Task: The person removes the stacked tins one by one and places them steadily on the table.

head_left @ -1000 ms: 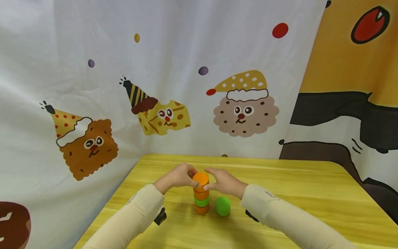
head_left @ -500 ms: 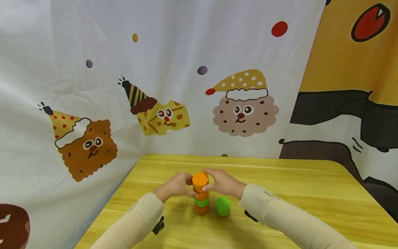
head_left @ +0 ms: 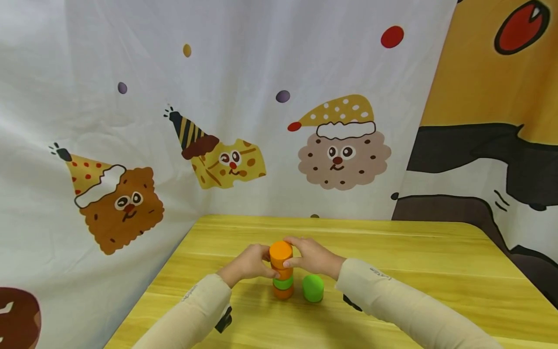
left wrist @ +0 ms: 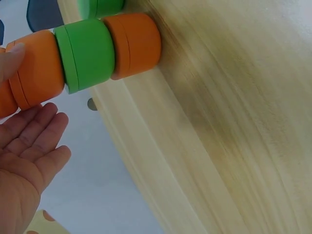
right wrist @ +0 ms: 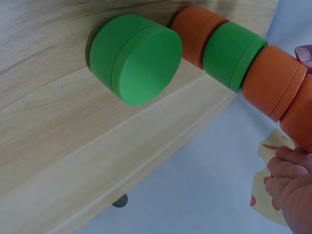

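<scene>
Round lidded jars stand stacked in a column: an orange jar [left wrist: 139, 46] at the bottom, a green jar [left wrist: 87, 56] on it, then a second orange jar [left wrist: 41, 66], with another orange jar [head_left: 281, 251] on top. My left hand [head_left: 250, 262] holds the second orange jar from the left side, thumb in front and fingers behind. From the right, my right hand [head_left: 315, 257] grips the top jar between thumb and fingers. Beside the column, a separate green jar [right wrist: 136, 61] sits on the table.
The pale wooden table [head_left: 414, 281] meets a white cloth [head_left: 270, 48] with cartoon prints at its back and left. Dark wrist-camera parts [head_left: 224, 320] show under the sleeves.
My left hand has come down from the top orange jar to the orange jar beneath it. My right hand stays around the top jar; the separate green jar has not moved.
</scene>
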A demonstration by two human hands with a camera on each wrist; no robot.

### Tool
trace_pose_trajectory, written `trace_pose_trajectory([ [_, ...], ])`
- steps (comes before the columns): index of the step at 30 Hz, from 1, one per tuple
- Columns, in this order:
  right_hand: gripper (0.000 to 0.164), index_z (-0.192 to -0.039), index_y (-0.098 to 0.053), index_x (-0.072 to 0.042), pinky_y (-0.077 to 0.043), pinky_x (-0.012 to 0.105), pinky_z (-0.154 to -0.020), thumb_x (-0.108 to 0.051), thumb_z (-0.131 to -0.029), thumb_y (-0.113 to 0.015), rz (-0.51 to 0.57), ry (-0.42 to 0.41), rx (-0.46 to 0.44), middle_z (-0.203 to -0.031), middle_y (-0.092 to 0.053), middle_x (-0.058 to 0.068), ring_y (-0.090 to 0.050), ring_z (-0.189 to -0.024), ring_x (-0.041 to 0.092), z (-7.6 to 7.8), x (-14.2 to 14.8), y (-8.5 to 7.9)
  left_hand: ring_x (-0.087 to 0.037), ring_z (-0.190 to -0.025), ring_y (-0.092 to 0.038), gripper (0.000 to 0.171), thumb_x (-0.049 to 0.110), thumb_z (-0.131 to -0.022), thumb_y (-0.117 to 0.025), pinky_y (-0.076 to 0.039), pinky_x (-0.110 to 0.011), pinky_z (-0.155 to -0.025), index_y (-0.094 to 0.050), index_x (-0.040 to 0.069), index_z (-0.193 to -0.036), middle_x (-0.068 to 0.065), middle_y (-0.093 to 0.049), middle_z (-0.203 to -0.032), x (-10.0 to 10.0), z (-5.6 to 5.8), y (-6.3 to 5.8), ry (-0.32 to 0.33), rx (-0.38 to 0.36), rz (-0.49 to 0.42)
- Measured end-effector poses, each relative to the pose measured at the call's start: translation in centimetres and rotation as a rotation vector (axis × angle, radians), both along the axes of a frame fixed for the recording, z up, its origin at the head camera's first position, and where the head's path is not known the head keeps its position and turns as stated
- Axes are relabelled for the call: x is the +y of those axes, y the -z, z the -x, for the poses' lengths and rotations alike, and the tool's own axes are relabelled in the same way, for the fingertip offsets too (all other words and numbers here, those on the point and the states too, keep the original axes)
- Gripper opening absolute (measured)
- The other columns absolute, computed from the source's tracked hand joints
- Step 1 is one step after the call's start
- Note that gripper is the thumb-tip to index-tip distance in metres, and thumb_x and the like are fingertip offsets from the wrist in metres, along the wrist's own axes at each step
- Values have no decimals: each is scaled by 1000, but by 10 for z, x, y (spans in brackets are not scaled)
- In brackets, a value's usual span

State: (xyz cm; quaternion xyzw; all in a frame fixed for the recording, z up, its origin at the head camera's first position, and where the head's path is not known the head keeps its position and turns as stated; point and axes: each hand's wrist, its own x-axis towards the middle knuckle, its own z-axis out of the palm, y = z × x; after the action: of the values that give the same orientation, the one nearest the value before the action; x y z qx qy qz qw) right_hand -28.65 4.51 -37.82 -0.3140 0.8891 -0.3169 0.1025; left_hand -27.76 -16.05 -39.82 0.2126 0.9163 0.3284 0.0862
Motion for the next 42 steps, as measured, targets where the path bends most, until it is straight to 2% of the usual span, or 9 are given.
trace_pose_trajectory([
  [5,64,-140,-39,-6,-37,50,-102,-31,-86,-65,0,7,-6,-136,-48,13,-44,-125,31,-1,0,0,-25,-92,-62,36,22,-71,-81,-50,-43,-85,-66,7,-100,-2,-68,-95,0,0,1,11,10,-7],
  [12,63,-140,-39,-7,-37,50,-102,-31,-87,-64,4,3,6,-137,-47,13,-44,-126,31,-2,1,0,-30,-94,-62,37,21,-71,-80,-50,-43,-84,-66,6,-101,-3,-67,-95,-1,0,2,14,4,-19],
  [20,59,-137,-43,-8,-38,49,-102,-30,-86,-65,63,22,39,-135,-50,10,-46,-124,30,-2,4,-3,-30,-96,-61,38,24,-72,-80,-52,-40,-83,-65,6,-102,-4,-66,-96,0,0,2,-5,-6,11],
  [28,60,-136,-44,-7,-37,49,-102,-29,-85,-68,74,41,67,-134,-51,8,-47,-124,28,-2,12,-10,-28,-98,-60,39,26,-72,-79,-50,-42,-85,-66,7,-103,-2,-67,-97,-2,-1,3,-6,-9,-2],
  [33,59,-135,-46,-8,-38,48,-102,-29,-84,-68,70,56,84,-133,-52,8,-48,-123,27,-1,18,-12,-22,-94,-61,38,26,-73,-79,-50,-41,-84,-66,6,-102,-2,-67,-96,-4,1,3,-7,2,-8],
  [38,56,-133,-48,-10,-39,48,-101,-27,-84,-69,83,43,103,-131,-54,6,-49,-121,26,-1,27,-9,-21,-92,-61,38,25,-73,-79,-51,-40,-84,-66,6,-103,-2,-67,-95,-3,1,3,-7,6,-9],
  [42,55,-131,-49,-9,-40,48,-99,-27,-83,-69,95,28,115,-128,-55,7,-50,-119,27,-3,40,-3,-26,-95,-60,41,25,-73,-79,-50,-41,-84,-65,3,-105,-5,-66,-97,-2,-1,3,-10,0,-13],
])
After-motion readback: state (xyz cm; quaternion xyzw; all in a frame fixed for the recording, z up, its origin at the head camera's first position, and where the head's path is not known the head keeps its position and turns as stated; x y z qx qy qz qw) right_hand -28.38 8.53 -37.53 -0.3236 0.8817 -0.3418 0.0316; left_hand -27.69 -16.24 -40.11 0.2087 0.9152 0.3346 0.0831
